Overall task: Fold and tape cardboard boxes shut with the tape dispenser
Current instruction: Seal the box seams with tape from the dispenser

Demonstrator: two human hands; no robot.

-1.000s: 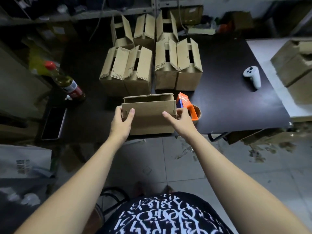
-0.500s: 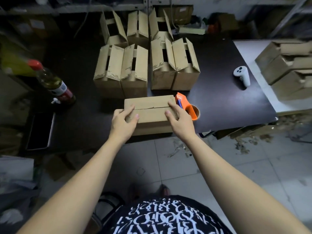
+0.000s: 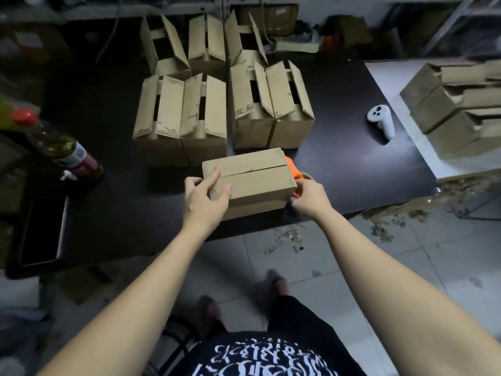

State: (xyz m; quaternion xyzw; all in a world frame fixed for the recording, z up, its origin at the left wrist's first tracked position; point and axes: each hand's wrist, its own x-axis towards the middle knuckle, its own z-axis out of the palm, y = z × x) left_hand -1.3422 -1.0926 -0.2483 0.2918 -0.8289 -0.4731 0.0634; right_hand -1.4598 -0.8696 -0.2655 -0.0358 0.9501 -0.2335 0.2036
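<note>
Cardboard box is sitting at the near edge of the dark table, its top flaps folded down and meeting along an untaped seam. The left hand is gripping its left end, thumb and fingers pressing the flaps flat. The right hand is curling round the handle of the orange tape dispenser, just beside the right end. Folding looks finished. Taping is coming next, calling for the dispenser to be lifted onto the seam while the flaps are held down.

Both arms outstretched; left hand spread-fingered, right hand curled.
</note>
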